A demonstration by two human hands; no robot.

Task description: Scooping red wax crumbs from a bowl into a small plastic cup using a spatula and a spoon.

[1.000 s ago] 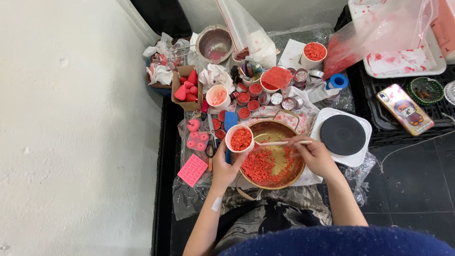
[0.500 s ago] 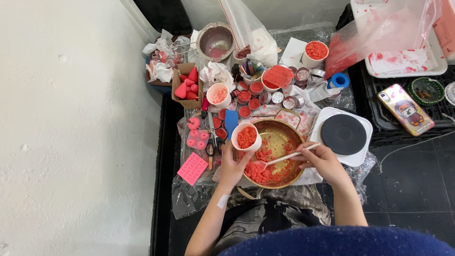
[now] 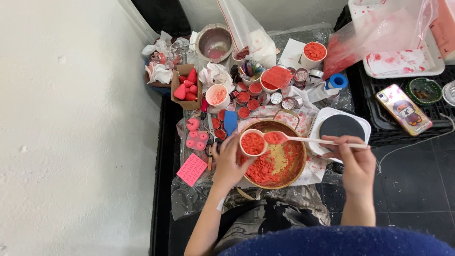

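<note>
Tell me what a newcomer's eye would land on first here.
First, the round golden metal bowl of red crumbly paste at centre. Over its rim the left hand holds a small white cup filled with that paste, and the right hand brings a loaded pale spoon to it. Behind them, many small round red-filled tins crowd the plastic-covered work surface.

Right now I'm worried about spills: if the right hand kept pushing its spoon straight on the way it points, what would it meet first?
The right hand points its spoon leftward. The loaded spoon tip would first meet the small white cup of red crumbs held by the left hand, over the round bowl. Depth is unclear; it may be just above the rim.
</note>
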